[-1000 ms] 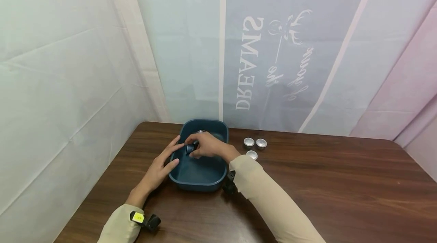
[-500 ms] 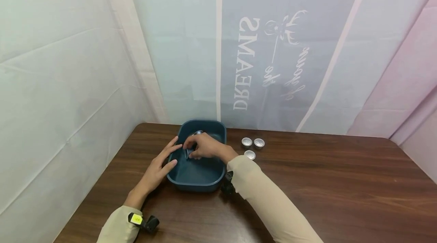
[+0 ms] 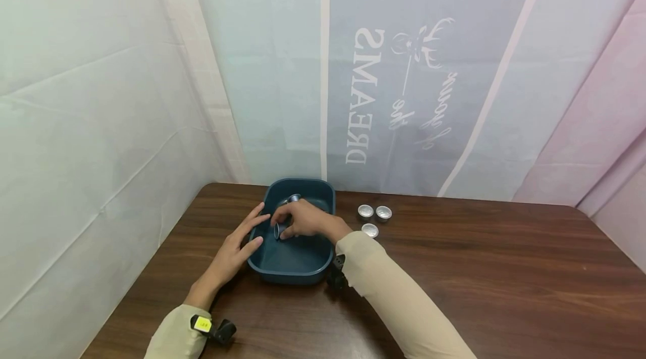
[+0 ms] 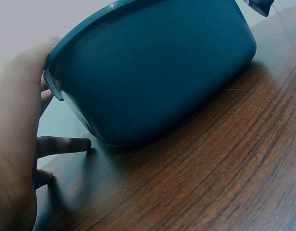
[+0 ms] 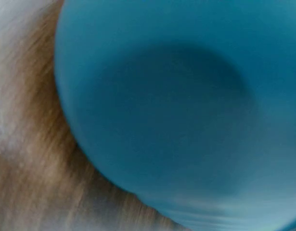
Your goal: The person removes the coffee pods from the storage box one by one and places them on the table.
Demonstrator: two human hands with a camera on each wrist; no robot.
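My left hand (image 3: pixel 233 249) rests spread along the left rim of a dark blue plastic basin (image 3: pixel 290 279), fingers extended. In the left wrist view, some of its fingers reach down outside the basin wall (image 4: pixel 157 72). Reaching into the basin, my right hand (image 3: pixel 305 219) pinches a small coffee capsule (image 3: pixel 277 231) between thumb and fingers. This capsule is tipped on its side near the basin's left wall, partly hidden by the fingers. Behind the right hand lie more capsules (image 3: pixel 294 198), partly covered. The right wrist view shows only the blurred basin (image 5: pixel 162 120).
Three foil-topped capsules (image 3: pixel 370 230) stand together on the brown wooden table (image 3: pixel 479 269), right of the basin. A pale printed curtain (image 3: pixel 282 67) hangs behind the table, and another cloth (image 3: pixel 101 123) borders the left side.
The pinched capsule has come slightly lower in the basin, its rim now turned more edge-on. The left hand stays on the basin rim. The three capsules on the table have not moved.
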